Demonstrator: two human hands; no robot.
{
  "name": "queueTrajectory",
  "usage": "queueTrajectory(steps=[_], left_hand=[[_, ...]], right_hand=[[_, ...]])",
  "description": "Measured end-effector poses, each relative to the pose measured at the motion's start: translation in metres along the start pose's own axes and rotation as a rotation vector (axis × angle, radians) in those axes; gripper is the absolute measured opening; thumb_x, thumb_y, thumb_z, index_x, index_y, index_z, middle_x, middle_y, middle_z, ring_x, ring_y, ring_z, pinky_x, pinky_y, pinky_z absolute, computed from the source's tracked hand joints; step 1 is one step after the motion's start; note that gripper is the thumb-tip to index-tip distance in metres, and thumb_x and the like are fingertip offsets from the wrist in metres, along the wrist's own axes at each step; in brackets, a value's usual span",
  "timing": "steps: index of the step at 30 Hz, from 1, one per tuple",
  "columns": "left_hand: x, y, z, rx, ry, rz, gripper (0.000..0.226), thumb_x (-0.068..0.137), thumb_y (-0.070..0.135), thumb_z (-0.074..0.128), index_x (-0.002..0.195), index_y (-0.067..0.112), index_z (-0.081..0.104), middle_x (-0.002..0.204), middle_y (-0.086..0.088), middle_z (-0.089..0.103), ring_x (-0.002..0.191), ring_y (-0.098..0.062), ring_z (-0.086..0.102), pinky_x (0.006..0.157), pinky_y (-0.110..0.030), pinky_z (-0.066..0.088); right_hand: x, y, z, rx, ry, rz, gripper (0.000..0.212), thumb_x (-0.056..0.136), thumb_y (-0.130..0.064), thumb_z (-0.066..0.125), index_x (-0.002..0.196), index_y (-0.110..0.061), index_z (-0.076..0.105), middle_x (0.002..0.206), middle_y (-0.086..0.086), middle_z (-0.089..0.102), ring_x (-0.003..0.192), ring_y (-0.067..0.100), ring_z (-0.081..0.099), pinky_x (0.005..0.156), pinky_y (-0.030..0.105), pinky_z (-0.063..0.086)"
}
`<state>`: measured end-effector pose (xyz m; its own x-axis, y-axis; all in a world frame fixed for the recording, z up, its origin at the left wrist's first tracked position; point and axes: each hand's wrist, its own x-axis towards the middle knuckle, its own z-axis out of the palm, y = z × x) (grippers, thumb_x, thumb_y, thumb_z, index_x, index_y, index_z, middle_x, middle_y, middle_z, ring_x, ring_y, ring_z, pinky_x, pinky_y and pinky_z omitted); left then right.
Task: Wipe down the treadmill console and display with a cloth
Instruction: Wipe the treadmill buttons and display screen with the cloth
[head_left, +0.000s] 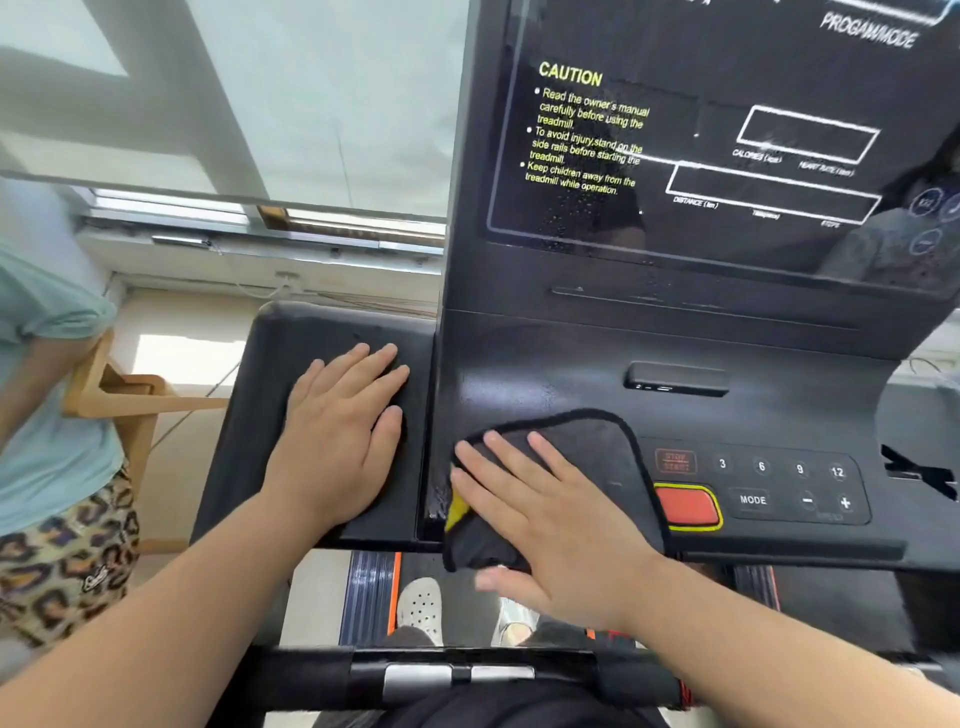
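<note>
The black treadmill console (571, 374) fills the middle and right of the view, with its glossy display (727, 156) above showing yellow CAUTION text and water droplets. A dark grey cloth (587, 447) with a black hem and a yellow patch lies flat on the console's lower left, just left of the red button (685, 506). My right hand (545, 525) presses flat on the cloth, fingers spread. My left hand (343, 431) rests flat, palm down, on the console's left side tray (260, 415), holding nothing.
A button panel (779, 486) with MODE, plus, minus and numbers sits right of the cloth. A handlebar (457, 675) crosses the bottom. Another person (47, 415) stands at the left edge beside a wooden frame (130, 395). My white shoe (421, 608) shows on the belt below.
</note>
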<state>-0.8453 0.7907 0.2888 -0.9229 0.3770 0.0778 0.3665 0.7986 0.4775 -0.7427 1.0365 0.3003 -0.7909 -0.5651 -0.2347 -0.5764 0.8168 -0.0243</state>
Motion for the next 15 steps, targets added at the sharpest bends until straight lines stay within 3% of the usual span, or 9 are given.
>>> queueTrajectory(steps=[2,5,9,12,15], left_hand=[[0.0,0.0,0.0,-0.006,-0.008,-0.004,0.057,0.097,0.04,0.029,0.14,0.018,0.06,0.154,0.001,0.049,0.147,-0.023,0.037,0.122,-0.051,0.02],[-0.001,0.0,-0.001,-0.013,-0.01,-0.006,0.058,0.097,0.04,0.028,0.14,0.018,0.06,0.154,0.002,0.048,0.148,-0.023,0.036,0.123,-0.05,0.019],[-0.001,0.0,-0.002,-0.027,0.002,0.001,0.057,0.097,0.039,0.028,0.139,0.016,0.061,0.153,-0.001,0.05,0.147,-0.024,0.038,0.122,-0.051,0.021],[-0.002,-0.001,-0.002,-0.064,0.02,-0.003,0.057,0.098,0.038,0.028,0.139,0.014,0.06,0.153,-0.003,0.05,0.146,-0.024,0.039,0.122,-0.05,0.021],[-0.003,-0.004,-0.002,-0.107,0.048,-0.014,0.057,0.098,0.036,0.028,0.14,0.011,0.058,0.152,-0.006,0.05,0.145,-0.025,0.041,0.122,-0.047,0.023]], right_hand=[[-0.019,0.011,0.003,0.01,-0.001,0.026,0.083,0.1,-0.074,0.019,0.164,-0.021,0.01,0.173,0.001,0.007,0.159,0.025,0.003,0.124,0.052,0.009],[-0.018,0.034,-0.002,0.064,0.007,0.213,0.086,0.099,-0.075,0.015,0.164,-0.02,0.011,0.173,0.003,0.002,0.159,0.026,-0.003,0.124,0.056,0.01],[0.028,0.04,-0.019,0.165,0.107,0.444,0.093,0.095,-0.078,0.009,0.164,-0.016,0.003,0.172,0.007,-0.013,0.157,0.028,-0.018,0.127,0.056,-0.005],[0.064,0.015,-0.03,0.169,0.123,0.414,0.096,0.094,-0.078,0.021,0.164,-0.015,0.004,0.171,0.009,-0.016,0.156,0.031,-0.021,0.125,0.056,-0.011],[0.073,-0.016,-0.028,0.138,0.083,0.251,0.092,0.094,-0.075,0.027,0.164,-0.018,0.012,0.173,0.006,-0.005,0.159,0.028,-0.01,0.127,0.058,-0.001]])
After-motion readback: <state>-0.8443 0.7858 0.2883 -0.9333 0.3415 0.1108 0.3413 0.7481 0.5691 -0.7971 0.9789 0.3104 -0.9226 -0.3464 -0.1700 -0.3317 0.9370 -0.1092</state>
